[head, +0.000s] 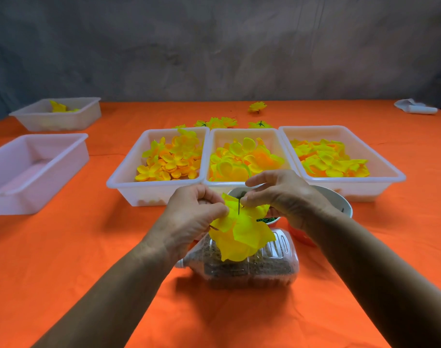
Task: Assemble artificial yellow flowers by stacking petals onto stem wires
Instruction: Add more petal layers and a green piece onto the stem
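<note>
While the orange-covered worktop carries the whole setup, three white plastic trays of yellow fabric petals stand in a row across its middle, all well stocked. Two more white trays sit toward the left edge: the nearer holds nothing I can make out, the farther holds a few yellow pieces. A clear plastic bottle filled with brown granules lies on its side near the front edge. A few finished yellow flowers lie behind the trays, toward the far edge.

Left hand: grip pinching the edge of the large yellow petal stack, held above the bottle. Right hand: grip pinching the top of the thin dark stem wire, which stands up through the stack's centre.

Judgement: this flower is part-built, outer layers threaded, smaller layers apparently still to add. Few done, much petal stock left; task early.
</note>
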Demonstrator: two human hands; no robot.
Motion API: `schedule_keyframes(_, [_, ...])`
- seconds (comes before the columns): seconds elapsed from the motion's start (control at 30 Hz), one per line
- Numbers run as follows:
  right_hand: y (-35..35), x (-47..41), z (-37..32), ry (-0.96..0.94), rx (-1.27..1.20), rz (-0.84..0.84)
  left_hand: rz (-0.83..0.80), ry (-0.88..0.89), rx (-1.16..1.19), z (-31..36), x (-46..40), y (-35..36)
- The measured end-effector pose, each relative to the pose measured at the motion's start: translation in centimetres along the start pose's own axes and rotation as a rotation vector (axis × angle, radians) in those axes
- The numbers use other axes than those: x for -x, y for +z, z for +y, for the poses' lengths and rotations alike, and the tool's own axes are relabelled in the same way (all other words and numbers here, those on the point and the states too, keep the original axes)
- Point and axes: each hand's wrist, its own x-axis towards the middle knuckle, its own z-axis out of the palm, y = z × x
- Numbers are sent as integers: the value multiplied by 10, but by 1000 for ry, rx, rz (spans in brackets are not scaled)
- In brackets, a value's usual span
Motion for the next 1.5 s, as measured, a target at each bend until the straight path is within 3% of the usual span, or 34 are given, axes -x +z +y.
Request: schedule_keyframes(1.5, [5,2,11,-40,203,-87,-53,-49,-44,-18,-5,6])
